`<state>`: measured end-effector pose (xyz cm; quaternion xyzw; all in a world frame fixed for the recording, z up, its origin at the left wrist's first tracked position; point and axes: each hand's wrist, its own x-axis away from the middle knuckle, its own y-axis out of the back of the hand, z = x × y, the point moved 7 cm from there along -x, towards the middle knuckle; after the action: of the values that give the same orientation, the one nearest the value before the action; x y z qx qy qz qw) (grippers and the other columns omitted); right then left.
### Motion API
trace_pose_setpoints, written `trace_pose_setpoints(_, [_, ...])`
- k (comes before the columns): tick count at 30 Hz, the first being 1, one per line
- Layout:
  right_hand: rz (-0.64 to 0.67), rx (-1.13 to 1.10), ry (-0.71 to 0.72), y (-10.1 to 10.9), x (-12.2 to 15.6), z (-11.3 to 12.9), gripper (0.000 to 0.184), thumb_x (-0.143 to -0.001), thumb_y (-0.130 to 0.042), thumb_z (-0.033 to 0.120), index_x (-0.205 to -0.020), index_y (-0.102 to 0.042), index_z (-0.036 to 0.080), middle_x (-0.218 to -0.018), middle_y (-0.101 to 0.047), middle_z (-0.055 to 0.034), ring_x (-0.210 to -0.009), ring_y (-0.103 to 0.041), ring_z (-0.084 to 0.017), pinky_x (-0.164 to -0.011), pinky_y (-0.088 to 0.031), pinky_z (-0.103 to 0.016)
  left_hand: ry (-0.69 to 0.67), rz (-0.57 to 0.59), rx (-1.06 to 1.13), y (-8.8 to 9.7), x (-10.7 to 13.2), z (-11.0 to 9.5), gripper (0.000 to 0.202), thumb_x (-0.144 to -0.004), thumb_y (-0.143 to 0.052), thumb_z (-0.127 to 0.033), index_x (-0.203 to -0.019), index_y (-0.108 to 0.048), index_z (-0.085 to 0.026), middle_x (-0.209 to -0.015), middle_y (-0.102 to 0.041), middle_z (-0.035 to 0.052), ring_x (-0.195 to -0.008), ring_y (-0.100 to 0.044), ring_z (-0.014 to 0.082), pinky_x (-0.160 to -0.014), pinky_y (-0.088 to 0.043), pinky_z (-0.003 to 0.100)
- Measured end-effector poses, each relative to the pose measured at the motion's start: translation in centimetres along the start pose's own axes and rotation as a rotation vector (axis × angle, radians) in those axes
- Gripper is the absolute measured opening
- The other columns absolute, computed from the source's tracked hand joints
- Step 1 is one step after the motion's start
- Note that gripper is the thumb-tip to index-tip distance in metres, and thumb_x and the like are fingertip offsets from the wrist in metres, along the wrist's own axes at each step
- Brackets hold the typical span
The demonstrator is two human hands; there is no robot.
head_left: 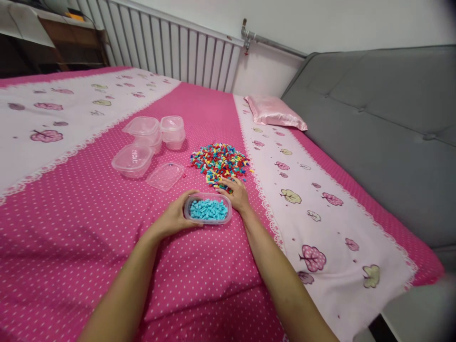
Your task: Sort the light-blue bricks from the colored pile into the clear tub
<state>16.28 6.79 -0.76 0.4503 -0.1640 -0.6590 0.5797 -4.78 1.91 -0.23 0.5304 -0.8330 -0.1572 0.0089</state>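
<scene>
My left hand [177, 213] is closed around the left end of a clear plastic container [228, 219] that rests on the bed. Inside it lies a layer of small light-blue building bricks [208, 210]. Just beyond the container, my right hand [235, 194] reaches over the near edge of a heap of mixed-colour small bricks [219, 159]. Its fingers are stretched out and slightly apart, touching the bricks. Whether a brick sits under the fingertips is hidden.
Several lidded clear containers [133, 159] stand left of the heap, some stacked. A loose clear lid [166, 176] lies near them. Behind are a pink pillow [276, 113], a radiator [171, 45] and a grey headboard [374, 95]. The bedspread [199, 280] is soft and wrinkled.
</scene>
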Motion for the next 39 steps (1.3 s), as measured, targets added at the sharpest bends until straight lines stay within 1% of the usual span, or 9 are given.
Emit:
trace_pose_setpoints(4, [-0.082,-0.047,0.005,0.5,0.0,0.2,0.027,-0.075,-0.069,0.047,-0.089,-0.072,0.024,-0.101,-0.071,-0.0037,-0.107,-0.056,-0.022,-0.097,-0.040,-0.038,-0.005,-0.005,-0.009,0.0,0.0,0.0,0.088,-0.051,-0.086,-0.029,-0.129,-0.045,-0.020,-0.123,-0.060,0.0128,-0.110,-0.059,0.0298,-0.098,-0.047,0.047])
trace_pose_setpoints(9, [-0.128,-0.010,0.001,0.7,-0.1,0.2,0.018,-0.075,-0.069,0.037,-0.080,-0.067,0.020,-0.083,-0.068,-0.0043,-0.088,-0.059,-0.021,-0.086,-0.043,-0.035,-0.010,-0.003,-0.065,0.0,-0.1,0.1,0.086,-0.054,-0.085,-0.032,-0.128,-0.045,-0.018,-0.123,-0.059,0.0132,-0.111,-0.059,0.0298,-0.098,-0.047,0.045])
trace_pose_setpoints(12, [-0.175,0.031,-0.035,0.9,-0.1,-0.4,0.013,-0.076,-0.065,0.029,-0.084,-0.065,0.019,-0.091,-0.067,-0.0057,-0.093,-0.058,-0.023,-0.089,-0.042,-0.036,-0.023,-0.005,-0.075,0.0,-0.1,0.1,0.085,-0.054,-0.085,-0.033,-0.128,-0.046,-0.018,-0.122,-0.059,0.0134,-0.110,-0.059,0.0303,-0.098,-0.047,0.047])
trace_pose_setpoints(17, [-0.293,0.064,-0.093,1.6,0.1,-1.3,0.035,-0.080,-0.059,0.034,-0.111,-0.061,0.017,-0.117,-0.061,-0.0116,-0.112,-0.052,-0.025,-0.098,-0.039,-0.040,-0.033,-0.002,-0.070,0.0,-0.1,0.2,0.084,-0.055,-0.085,-0.032,-0.128,-0.046,-0.018,-0.123,-0.059,0.0140,-0.111,-0.059,0.0302,-0.098,-0.046,0.047])
trace_pose_setpoints(20, [-0.234,0.079,-0.069,1.3,0.1,-0.7,0.047,-0.083,-0.057,0.043,-0.123,-0.057,0.020,-0.132,-0.054,-0.0107,-0.127,-0.043,-0.025,-0.108,-0.030,-0.044,-0.028,0.000,-0.074,0.0,-0.1,0.1,0.084,-0.056,-0.085,-0.033,-0.128,-0.046,-0.018,-0.123,-0.059,0.0144,-0.111,-0.059,0.0305,-0.098,-0.046,0.047])
trace_pose_setpoints(25, [-0.007,0.198,-0.044,-0.3,-0.1,0.3,0.062,-0.079,-0.057,0.059,-0.135,-0.049,0.034,-0.149,-0.038,-0.0022,-0.139,-0.025,-0.033,-0.109,-0.022,-0.056,0.000,0.000,-0.077,-0.1,0.0,-0.4,0.085,-0.055,-0.085,-0.034,-0.128,-0.043,-0.017,-0.125,-0.057,0.0146,-0.112,-0.058,0.0309,-0.099,-0.045,0.047])
trace_pose_setpoints(30, [0.200,0.293,0.093,-1.7,-0.2,1.3,0.050,-0.087,-0.046,0.058,-0.134,-0.047,0.041,-0.147,-0.041,0.0030,-0.138,-0.027,-0.030,-0.109,-0.016,-0.060,0.039,0.036,-0.040,-0.5,0.1,-0.9,0.086,-0.057,-0.084,-0.037,-0.128,-0.040,-0.016,-0.125,-0.056,0.0137,-0.114,-0.057,0.0296,-0.099,-0.046,0.044])
trace_pose_setpoints(36, [0.093,0.211,0.115,-1.0,-0.3,1.9,0.034,-0.089,-0.049,0.050,-0.114,-0.064,0.033,-0.130,-0.058,0.0002,-0.126,-0.041,-0.023,-0.109,-0.019,-0.049,0.036,0.030,-0.071,-0.4,0.1,-0.7,0.085,-0.058,-0.083,-0.037,-0.128,-0.039,-0.017,-0.127,-0.055,0.0135,-0.115,-0.056,0.0298,-0.100,-0.045,0.044])
trace_pose_setpoints(39, [0.027,0.160,0.104,-0.6,-0.2,1.9,0.028,-0.088,-0.052,0.046,-0.103,-0.066,0.027,-0.119,-0.063,-0.0029,-0.118,-0.047,-0.022,-0.107,-0.022,-0.045,0.041,0.037,-0.054,-0.5,0.1,-0.7,0.086,-0.058,-0.083,-0.037,-0.128,-0.039,-0.017,-0.127,-0.055,0.0131,-0.115,-0.056,0.0294,-0.100,-0.045,0.044])
